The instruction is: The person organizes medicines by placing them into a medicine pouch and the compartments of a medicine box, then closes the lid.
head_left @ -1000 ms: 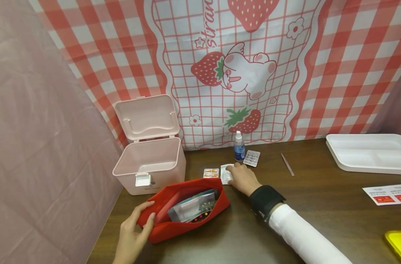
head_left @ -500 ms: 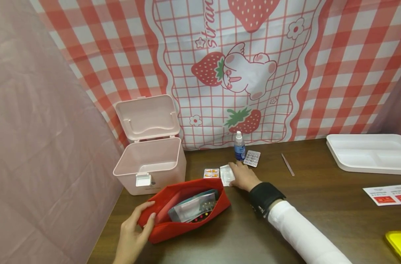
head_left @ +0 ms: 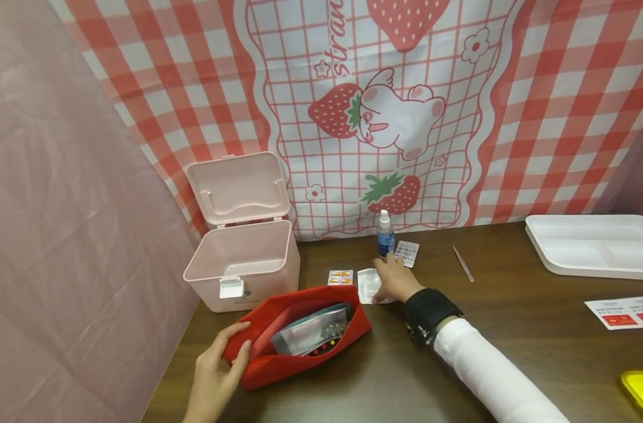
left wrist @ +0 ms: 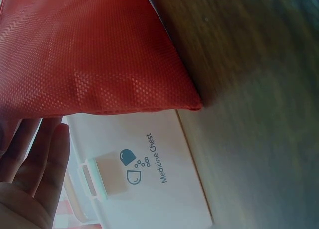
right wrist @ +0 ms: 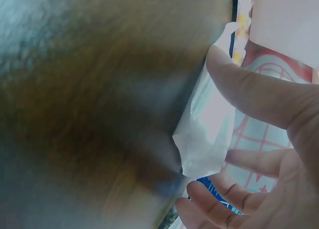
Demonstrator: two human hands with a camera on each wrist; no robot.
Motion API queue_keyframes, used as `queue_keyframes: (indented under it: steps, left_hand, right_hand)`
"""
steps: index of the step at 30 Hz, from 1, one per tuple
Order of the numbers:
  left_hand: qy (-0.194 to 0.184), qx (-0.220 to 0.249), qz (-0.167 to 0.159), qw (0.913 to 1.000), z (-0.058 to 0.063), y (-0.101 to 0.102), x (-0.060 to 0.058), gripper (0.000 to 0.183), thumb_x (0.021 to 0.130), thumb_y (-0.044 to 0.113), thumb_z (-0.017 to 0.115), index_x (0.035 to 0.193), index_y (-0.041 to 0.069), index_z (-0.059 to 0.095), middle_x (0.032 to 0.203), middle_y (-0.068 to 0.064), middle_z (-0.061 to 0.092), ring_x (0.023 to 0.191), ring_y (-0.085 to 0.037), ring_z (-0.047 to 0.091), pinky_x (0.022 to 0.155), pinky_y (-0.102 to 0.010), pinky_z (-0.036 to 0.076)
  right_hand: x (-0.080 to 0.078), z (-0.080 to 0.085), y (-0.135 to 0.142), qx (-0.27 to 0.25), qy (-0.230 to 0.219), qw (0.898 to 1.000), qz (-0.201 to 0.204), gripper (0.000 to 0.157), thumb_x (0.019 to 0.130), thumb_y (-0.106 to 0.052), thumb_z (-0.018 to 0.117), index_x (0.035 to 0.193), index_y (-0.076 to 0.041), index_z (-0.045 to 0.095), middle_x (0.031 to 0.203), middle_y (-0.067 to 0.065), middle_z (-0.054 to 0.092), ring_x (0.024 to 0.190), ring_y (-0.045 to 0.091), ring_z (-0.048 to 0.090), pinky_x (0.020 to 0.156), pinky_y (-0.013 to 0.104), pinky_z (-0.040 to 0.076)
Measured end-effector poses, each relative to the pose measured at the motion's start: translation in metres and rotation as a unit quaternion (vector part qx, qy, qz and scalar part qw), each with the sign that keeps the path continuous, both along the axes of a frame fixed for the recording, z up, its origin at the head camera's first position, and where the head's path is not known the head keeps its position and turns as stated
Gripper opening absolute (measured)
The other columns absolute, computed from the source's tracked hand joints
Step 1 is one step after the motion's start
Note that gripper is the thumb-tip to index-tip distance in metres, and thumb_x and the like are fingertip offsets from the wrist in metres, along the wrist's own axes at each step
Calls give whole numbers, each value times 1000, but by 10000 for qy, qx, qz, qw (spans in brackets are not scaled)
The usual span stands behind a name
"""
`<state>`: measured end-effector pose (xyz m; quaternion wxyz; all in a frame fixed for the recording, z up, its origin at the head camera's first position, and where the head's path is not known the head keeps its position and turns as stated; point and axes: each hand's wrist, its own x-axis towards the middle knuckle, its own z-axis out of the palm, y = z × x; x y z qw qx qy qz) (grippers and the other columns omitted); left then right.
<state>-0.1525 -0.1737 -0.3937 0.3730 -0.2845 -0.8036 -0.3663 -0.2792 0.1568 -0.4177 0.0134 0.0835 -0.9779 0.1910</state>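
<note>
Packet [head_left: 369, 286] lies on or barely above the table [head_left: 406, 376], just beside the pouch [head_left: 280, 370]. Right hand [head_left: 398, 282]: thumb and fingers spread apart across it; from here I cannot tell whether they pinch. Left hand [head_left: 215, 364] grips the pouch's end. Packet judged light, pliable, slippery; best held by opposite edges.

I have the left hand [head_left: 213, 367] at the lower left of my head view, gripping, its thumb parted from the fingers. My white-sleeved right arm [head_left: 493, 370] reaches in from the lower right, a black band [head_left: 432, 312] around the wrist. The right hand [head_left: 398, 281] pinches, its thumb [right wrist: 256, 95] stretched out opposite the fingers [right wrist: 260, 162].
</note>
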Motion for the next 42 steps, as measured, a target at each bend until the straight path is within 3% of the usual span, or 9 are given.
queue_keyframes:
  steps: [5, 10, 19, 24, 29, 37, 42]
  left_hand:
    - [13, 17, -84, 10000, 0, 0, 0, 43, 64, -18, 66, 104, -3, 61, 92, -15, 67, 82, -9, 63, 77, -9, 43]
    - [28, 13, -100, 9999, 1, 1, 0, 43, 64, -18, 66, 104, -4, 61, 92, -15, 67, 82, -10, 63, 77, -9, 44]
    - [33, -9, -11, 10000, 3, 2, 1, 43, 63, -17, 67, 104, -2, 62, 91, -14, 67, 80, -10, 63, 75, -9, 44]
    - [13, -3, -44, 10000, 3, 1, 1, 43, 64, -17, 67, 104, -3, 62, 91, -14, 67, 80, -10, 63, 75, -9, 44]
    - [8, 3, -51, 10000, 2, 1, 1, 43, 64, -17, 67, 104, -3, 62, 91, -14, 67, 79, -11, 63, 76, -9, 44]
    - [-10, 6, -15, 10000, 0, 1, 0, 42, 66, -15, 67, 105, -1, 62, 92, -13, 68, 80, -11, 63, 76, -9, 44]
    - [-86, 49, -30, 9999, 0, 0, 1, 41, 67, -15, 67, 105, -1, 62, 91, -14, 68, 76, -11, 63, 73, -10, 44]
  right_hand:
    - [-1, -2, 3, 85, -39, 10000, -32, 69, 52, -26, 87, 110, -3, 56, 111, 26, 46, 102, 43, 45, 77, 53, 45]
    - [2, -2, 5, 63, 270, 9996, -23, 69, 50, -24, 88, 103, 0, 51, 104, 23, 51, 97, 40, 49, 73, 51, 46]
    - [10, 2, 6, -488, 579, 9966, 311, 60, 52, -6, 85, 98, 2, 47, 94, 21, 58, 88, 34, 57, 73, 45, 47]
    - [14, 6, 9, -562, 1127, 9903, 593, 46, 54, 4, 78, 92, 1, 52, 85, 17, 59, 80, 30, 56, 67, 42, 46]
    - [18, 10, 11, -483, 1453, 9857, 710, 41, 57, 11, 67, 95, 2, 53, 86, 18, 61, 81, 31, 58, 71, 44, 47]
    - [32, 24, 14, -795, 1225, 9879, 532, 48, 65, 10, 62, 109, 1, 48, 98, 22, 63, 80, 27, 59, 66, 39, 46]
    - [41, 36, 15, -1071, 1295, 9850, 384, 51, 68, 8, 63, 115, 0, 46, 100, 24, 63, 70, 21, 54, 58, 32, 41]
